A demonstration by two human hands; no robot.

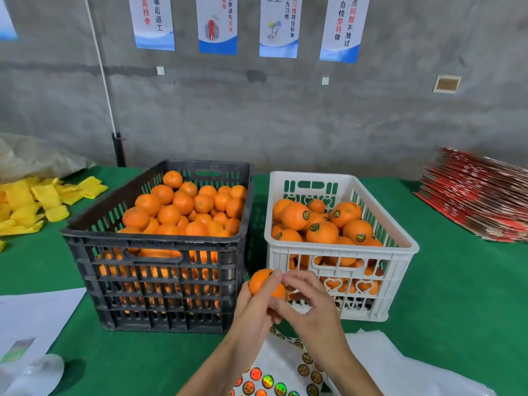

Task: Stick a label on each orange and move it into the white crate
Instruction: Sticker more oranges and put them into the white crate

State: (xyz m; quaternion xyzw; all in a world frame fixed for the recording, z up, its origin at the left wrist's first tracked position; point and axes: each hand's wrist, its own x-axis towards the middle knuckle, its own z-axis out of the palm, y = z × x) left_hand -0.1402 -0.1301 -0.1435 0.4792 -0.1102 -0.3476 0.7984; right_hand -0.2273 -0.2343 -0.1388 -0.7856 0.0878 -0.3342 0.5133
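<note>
My left hand (254, 304) grips an orange (264, 282) in front of the gap between the two crates. The fingertips of my right hand (307, 302) meet on top of the orange; whether they pinch a label I cannot tell. The black crate (154, 241) on the left is heaped with unlabelled oranges (183, 207). To its right, the white crate (340, 252) holds oranges with round labels (323, 231). A sheet of round holographic labels (274, 375) lies on the table below my hands.
Green cloth (457, 295) covers the table. Yellow foam sleeves (37, 201) lie at the far left, a stack of red flattened cartons (480, 195) at the far right. White paper (31, 318) and a clear plastic piece (37, 372) lie at the near left, white plastic bags (400, 367) near right.
</note>
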